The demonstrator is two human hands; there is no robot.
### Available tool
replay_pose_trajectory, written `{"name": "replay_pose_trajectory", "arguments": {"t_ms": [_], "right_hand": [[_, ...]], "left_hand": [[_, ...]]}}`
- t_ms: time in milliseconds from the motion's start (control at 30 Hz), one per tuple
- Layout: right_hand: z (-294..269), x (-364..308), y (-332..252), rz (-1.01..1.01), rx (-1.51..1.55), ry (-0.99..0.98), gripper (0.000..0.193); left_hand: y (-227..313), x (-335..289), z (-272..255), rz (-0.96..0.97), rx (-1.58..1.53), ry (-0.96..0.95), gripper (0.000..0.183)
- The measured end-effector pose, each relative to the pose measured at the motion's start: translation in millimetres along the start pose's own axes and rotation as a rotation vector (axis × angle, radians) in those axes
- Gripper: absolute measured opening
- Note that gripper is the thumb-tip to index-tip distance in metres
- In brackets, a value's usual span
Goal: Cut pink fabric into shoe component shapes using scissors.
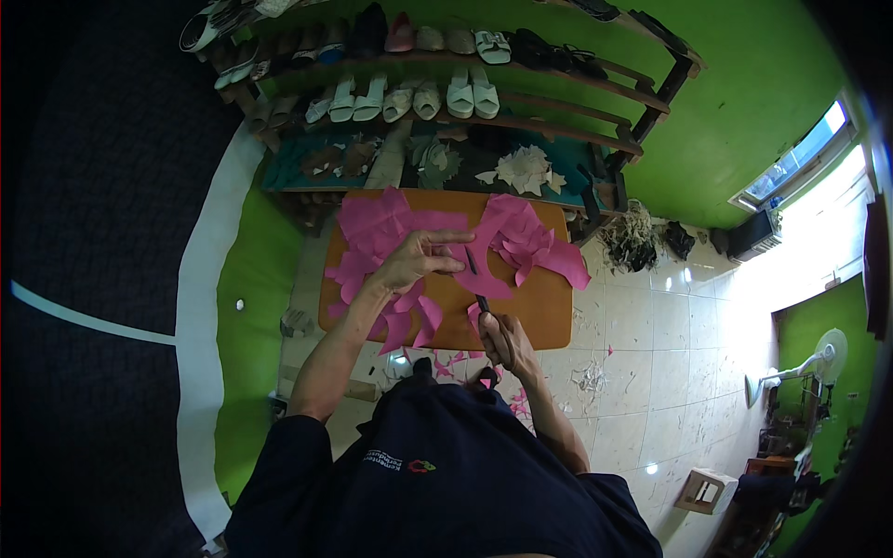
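Left hand (423, 262) pinched the pink sheet (493, 285), mid-frame; right hand (507, 341) was curled round scissors (482, 304). Sheet looked light, thin, bendy, probably easily creased; best held by edges, clear of blades.

Green walls (735, 121) all around here, and across the far side stretches a wooden rack (656, 98), its tiers lined with shoes (486, 100), just beyond an orange-brown counter (544, 324)! Over to the right, daylight blazes in by a window (798, 166) and the bright opening (819, 246) beside it, glinting off pale floor tiles (660, 321) dotted with scraps (588, 376). A white fan (828, 355) stands near the right-hand wall, with a boxy stand (692, 488) on the floor nearer by.
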State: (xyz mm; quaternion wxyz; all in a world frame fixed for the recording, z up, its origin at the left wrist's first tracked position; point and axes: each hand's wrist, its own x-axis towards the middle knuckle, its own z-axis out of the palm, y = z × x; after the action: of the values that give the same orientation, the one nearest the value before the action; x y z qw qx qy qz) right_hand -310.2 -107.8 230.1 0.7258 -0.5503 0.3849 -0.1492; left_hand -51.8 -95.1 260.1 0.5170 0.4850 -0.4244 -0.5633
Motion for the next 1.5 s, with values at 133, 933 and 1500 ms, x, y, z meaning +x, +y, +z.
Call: {"name": "replay_pose_trajectory", "arguments": {"t_ms": [133, 933, 1500], "right_hand": [[1, 2, -4, -0.041, -0.018, -0.01, 0.06], [-5, 3, -5, -0.056, -0.026, -0.048, 0.059], [-2, 6, -6, -0.081, -0.001, 0.002, 0.061]], "left_hand": [[-1, 0, 7, 0.0, -0.015, -0.05, 0.055], [-1, 6, 4, -0.013, 0.013, -0.035, 0.05], [-16, -3, 27, 0.062, -0.171, 0.158, 0.056]]}}
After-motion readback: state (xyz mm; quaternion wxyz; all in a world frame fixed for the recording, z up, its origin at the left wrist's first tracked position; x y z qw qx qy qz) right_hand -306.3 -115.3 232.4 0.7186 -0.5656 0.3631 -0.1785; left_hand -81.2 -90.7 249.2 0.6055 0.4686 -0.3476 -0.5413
